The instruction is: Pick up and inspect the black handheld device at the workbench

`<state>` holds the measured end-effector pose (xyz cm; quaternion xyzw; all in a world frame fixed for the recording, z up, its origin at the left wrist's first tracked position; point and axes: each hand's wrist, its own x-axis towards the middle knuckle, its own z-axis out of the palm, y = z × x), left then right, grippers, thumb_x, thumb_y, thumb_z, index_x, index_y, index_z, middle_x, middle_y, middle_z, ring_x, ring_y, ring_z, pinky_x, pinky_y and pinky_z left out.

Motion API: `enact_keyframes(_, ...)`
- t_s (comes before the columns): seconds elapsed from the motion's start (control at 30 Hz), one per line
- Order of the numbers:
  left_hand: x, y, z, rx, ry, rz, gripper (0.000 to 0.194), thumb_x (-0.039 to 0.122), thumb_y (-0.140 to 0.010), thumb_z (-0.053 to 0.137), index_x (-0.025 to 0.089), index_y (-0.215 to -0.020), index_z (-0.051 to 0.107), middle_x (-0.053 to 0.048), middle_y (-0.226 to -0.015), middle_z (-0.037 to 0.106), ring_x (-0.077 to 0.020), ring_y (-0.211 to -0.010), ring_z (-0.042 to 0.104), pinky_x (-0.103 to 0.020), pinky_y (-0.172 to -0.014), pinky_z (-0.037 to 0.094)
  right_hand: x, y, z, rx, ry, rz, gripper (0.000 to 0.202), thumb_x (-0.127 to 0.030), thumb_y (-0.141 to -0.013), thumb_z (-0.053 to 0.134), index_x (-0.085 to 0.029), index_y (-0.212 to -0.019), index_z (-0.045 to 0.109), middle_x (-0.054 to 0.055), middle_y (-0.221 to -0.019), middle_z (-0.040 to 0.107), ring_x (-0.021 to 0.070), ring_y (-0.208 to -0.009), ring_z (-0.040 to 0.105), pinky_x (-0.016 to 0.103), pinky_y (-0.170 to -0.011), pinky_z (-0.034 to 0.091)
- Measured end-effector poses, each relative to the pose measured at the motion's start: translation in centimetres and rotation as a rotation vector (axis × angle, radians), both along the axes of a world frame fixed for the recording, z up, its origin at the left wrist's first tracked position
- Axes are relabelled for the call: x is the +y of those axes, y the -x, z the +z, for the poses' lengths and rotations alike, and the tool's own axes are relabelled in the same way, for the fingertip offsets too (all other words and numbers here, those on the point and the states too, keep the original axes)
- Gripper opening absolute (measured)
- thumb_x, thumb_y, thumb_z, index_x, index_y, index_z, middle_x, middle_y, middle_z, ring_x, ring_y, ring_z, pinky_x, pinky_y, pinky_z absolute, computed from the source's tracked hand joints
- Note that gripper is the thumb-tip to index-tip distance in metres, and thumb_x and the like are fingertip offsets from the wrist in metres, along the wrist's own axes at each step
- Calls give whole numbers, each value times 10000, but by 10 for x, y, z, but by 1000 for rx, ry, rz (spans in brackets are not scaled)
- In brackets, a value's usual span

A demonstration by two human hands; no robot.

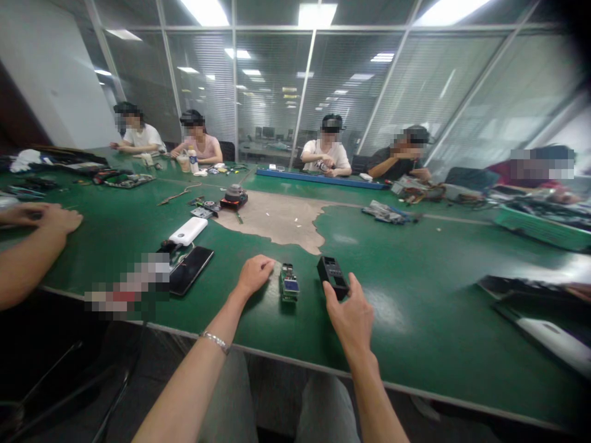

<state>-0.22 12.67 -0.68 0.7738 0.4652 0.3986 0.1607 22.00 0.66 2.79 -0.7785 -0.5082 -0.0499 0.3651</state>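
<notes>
In front of me on the green table, a small green circuit board (289, 284) with a blue-lit display stands between my hands. My left hand (255, 274) rests just left of it, fingers curled together; whether anything is pinched in them is too small to make out. A black plastic case (333, 277) with rectangular cut-outs is to the right of the board. My right hand (353, 311) grips that case near its front end, thumb on the left side and fingers on the right.
To the left lie a black phone (191, 271) and a white power bank (188, 231). A tan sheet patch (277, 218) covers the table's middle. A green basket (545, 227) stands far right. Another person's hands (60, 218) are at the left edge; several people sit opposite.
</notes>
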Motion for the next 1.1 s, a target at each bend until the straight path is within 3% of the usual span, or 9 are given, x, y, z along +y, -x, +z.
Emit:
enact_keyframes(0.17,0,0,-1,2,-9,5,282,314,-910,476,208,-913,737,-39,-947,726,-162,-901,639,-259,-826,479,-3,-9,-16,-9,46,-10,738,-547,-851,473,-64,-1403,390,226,-1211,602,329,-1035,619,410,-870,448)
enact_keyframes(0.4,1,0,-2,-11,-17,-5,278,305,-909,479,204,-923,737,-40,-945,726,-161,-900,640,-260,-830,481,-3,-10,-25,-14,93,2,756,-549,-855,463,-59,-1419,352,219,-1173,619,319,-1005,628,398,-855,453)
enact_keyframes(0.6,1,0,-2,-20,-17,-1,277,301,-908,477,206,-924,737,-39,-948,726,-162,-901,642,-261,-829,483,-6,-9,-29,-69,97,14,785,-559,-854,474,-31,-1417,331,226,-1157,617,318,-1022,609,398,-872,445)
enact_keyframes(0.83,0,0,-2,-13,-14,4,282,306,-908,474,203,-919,736,-43,-951,726,-162,-900,643,-266,-840,483,-9,-9,-31,-121,-19,36,834,-582,-823,513,-24,-1413,327,225,-1282,543,334,-1112,548,403,-935,417)
enact_keyframes(1.1,1,0,-1,-9,-14,-1,286,307,-908,471,204,-908,737,-43,-943,727,-162,-899,642,-266,-831,483,-9,-5,-21,-38,72,10,734,-530,-862,467,-77,-1426,341,190,-1099,655,302,-935,646,397,-815,466)
